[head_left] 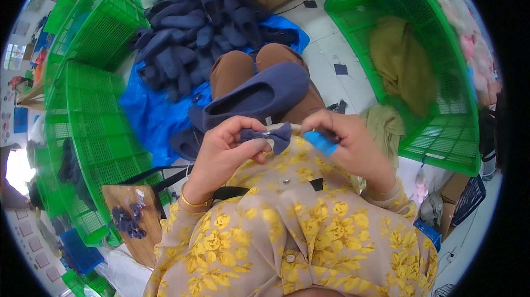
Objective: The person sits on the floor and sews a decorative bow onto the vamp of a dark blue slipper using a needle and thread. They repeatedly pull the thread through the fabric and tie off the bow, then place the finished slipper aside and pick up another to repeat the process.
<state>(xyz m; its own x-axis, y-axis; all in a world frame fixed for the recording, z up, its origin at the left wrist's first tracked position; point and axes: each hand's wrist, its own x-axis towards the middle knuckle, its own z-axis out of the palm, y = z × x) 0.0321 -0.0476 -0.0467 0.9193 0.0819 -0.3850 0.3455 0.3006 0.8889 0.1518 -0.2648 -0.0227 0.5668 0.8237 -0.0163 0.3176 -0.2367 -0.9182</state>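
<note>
Between the thumb and fingers of my left hand [220,150] is a small dark blue fabric bow [281,137], with a pale bit at its middle. My right hand [356,145] is closed a little to the right of the bow, its fingers pinched together. A bright blue wrap or piece [320,142] shows at those fingertips, blurred; anything finer in the pinch is too small to make out. Across my knees lies a dark blue slipper [265,95], its opening facing up, just beyond both hands. Another dark blue slipper [186,143] rests beside my left hand.
A heap of dark blue slippers [190,26] lies on a blue sheet [146,120] ahead. Green crates [96,98] line the left side. At right, a green crate [350,26] holds olive cloth [400,59]. Small dark bows [128,221] sit on a wooden stool [149,236] at lower left.
</note>
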